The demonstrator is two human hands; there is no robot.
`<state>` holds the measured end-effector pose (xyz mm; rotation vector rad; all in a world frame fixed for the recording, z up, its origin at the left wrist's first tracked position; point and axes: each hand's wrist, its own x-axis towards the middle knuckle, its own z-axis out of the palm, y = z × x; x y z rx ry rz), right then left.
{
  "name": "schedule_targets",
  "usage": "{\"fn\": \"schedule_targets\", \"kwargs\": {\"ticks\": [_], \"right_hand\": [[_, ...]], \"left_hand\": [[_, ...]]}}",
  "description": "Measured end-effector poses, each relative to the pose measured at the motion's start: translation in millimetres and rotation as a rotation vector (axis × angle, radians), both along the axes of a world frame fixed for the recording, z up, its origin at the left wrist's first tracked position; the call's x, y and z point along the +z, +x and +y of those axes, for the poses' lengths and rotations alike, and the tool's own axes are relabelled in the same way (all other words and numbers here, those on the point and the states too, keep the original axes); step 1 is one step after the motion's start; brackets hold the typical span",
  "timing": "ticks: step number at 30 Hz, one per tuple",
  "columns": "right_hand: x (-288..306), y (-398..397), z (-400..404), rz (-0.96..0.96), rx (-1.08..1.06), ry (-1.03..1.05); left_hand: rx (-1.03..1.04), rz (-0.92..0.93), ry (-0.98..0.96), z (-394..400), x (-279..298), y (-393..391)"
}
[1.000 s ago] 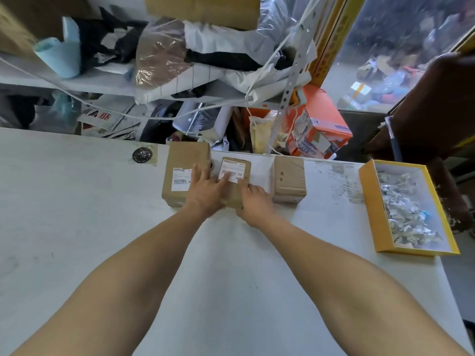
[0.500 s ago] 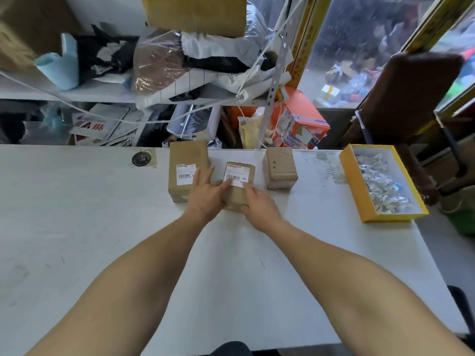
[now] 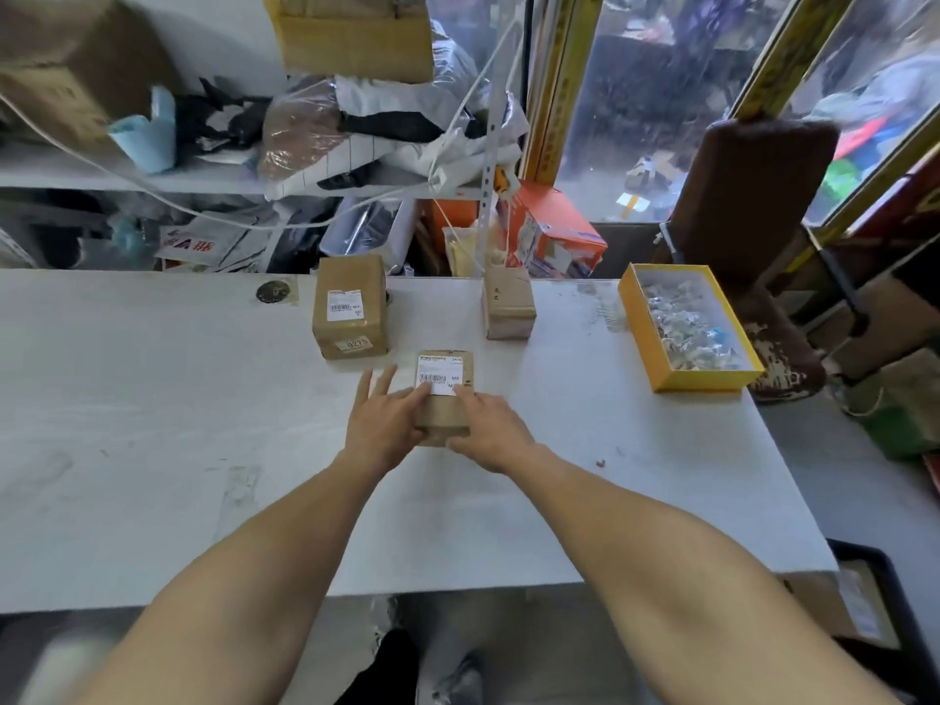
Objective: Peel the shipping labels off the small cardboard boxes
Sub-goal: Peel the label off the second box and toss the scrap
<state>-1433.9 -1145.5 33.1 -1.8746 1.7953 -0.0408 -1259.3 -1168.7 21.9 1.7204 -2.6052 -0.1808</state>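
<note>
Box (image 3: 447,409) between left hand (image 3: 379,424), right hand (image 3: 489,434)

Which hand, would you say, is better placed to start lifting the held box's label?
Probably the left hand: its straight fingers rest at the label's lower-left corner, while the right hand grips the box.

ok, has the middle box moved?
Yes. The small box was pulled toward the person, out of the row between the larger labelled box and the plain box.

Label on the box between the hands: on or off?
On. White label lies flat on the box top; no corner visibly lifted.
</note>
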Motion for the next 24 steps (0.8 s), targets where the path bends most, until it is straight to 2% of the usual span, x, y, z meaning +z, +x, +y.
{"fn": "schedule_targets", "kwargs": {"ticks": [6, 12, 17, 24], "right_hand": [[-17, 15, 56, -0.170, -0.147, 0.033], [-31, 28, 89, -0.255, -0.256, 0.065], [-36, 42, 95, -0.360, -0.412, 0.009], [-50, 48, 105, -0.354, -0.454, -0.053]], "left_hand": [[0.001, 0.074, 0.020, 53, -29, 7], [-0.059, 0.092, 0.029, 72, -49, 23], [-0.070, 0.140, 0.022, 81, -55, 36], [-0.129, 0.247, 0.004, 82, -72, 52]]}}
